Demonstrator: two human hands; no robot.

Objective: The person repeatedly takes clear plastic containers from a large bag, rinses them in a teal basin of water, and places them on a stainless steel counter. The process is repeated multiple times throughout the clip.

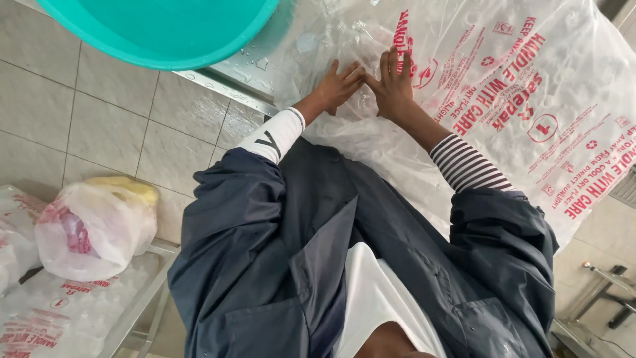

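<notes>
The large clear plastic bag [503, 113], printed with red lettering and symbols, lies spread over the wet metal surface [255, 66] in front of us and hangs over its near edge. Small clear items show faintly through the plastic near the top, too blurred to name. Our left hand [338, 86] lies flat on the bag with fingers spread wide, holding nothing. Our right hand [395, 83] presses flat on the plastic just beside it, fingers wide too, the fingertips of both hands touching. The left forearm wears a white sleeve [278, 134], the right a striped sleeve [467, 164], both coming out of a dark blue coat [265, 252]. A turquoise basin [159, 30] sits at the far left of the surface. Lower left, a tied white plastic bag [93, 229] rests on a lower metal shelf [142, 308], on top of another clear printed bag [53, 311].
</notes>
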